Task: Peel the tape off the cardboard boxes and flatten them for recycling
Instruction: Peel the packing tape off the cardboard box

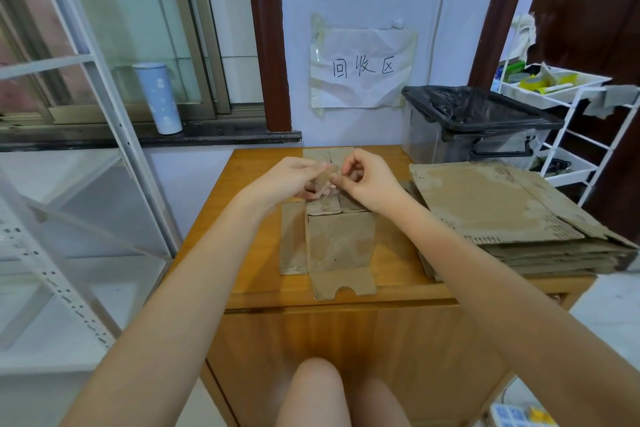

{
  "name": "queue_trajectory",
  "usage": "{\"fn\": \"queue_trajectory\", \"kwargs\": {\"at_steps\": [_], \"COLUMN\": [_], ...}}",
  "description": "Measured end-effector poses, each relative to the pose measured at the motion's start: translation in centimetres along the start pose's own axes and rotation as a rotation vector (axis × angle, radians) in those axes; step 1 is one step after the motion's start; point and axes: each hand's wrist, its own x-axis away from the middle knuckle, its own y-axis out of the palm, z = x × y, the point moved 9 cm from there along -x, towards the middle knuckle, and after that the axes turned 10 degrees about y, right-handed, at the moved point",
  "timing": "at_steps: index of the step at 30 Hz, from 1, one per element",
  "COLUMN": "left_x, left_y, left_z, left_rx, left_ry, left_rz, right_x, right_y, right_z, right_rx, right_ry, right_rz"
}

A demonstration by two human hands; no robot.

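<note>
A small opened-out cardboard box (337, 243) lies flat on the wooden table (249, 218). Above its far half, my left hand (291, 177) and my right hand (367, 180) meet fingertip to fingertip. Between them is a crumpled wad of clear tape (327, 175), pinched by the fingers of both hands. The tape is lifted clear of the cardboard. To the right lies a stack of flattened cardboard boxes (502, 215), reaching the table's right edge.
A clear bin lined with a black bag (481, 121) stands at the table's back right. Beyond it is a white wire trolley (568, 94) with supplies. A paper sign (362, 68) hangs on the wall. White shelving (104, 114) and a bottle (159, 97) are left.
</note>
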Motion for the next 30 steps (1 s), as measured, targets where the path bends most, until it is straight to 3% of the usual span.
{"fn": "queue_trajectory", "kwargs": {"at_steps": [6, 10, 15, 18, 21, 30], "left_x": [0.2, 0.1, -0.1, 0.1, 0.1, 0.5], "left_y": [0.5, -0.4, -0.6, -0.1, 0.3, 0.6], "left_z": [0.6, 0.0, 1.5, 2.2, 1.8, 1.0], "left_rx": [-0.03, -0.01, -0.274, -0.419, -0.312, -0.368], "left_ry": [-0.028, -0.092, 0.067, 0.144, 0.204, 0.213], "left_rz": [-0.024, 0.091, 0.179, 0.241, 0.273, 0.067], "right_x": [0.1, 0.6, 0.3, 0.4, 0.4, 0.1], "right_y": [-0.6, 0.1, -0.1, -0.1, -0.3, 0.3], "right_z": [-0.2, -0.4, 0.8, 0.2, -0.5, -0.6], "right_rx": [-0.026, -0.144, -0.278, -0.055, 0.02, -0.045], "right_ry": [-0.002, 0.091, 0.206, 0.131, 0.034, 0.051], "right_rz": [-0.232, -0.461, -0.317, -0.315, -0.287, -0.298]}}
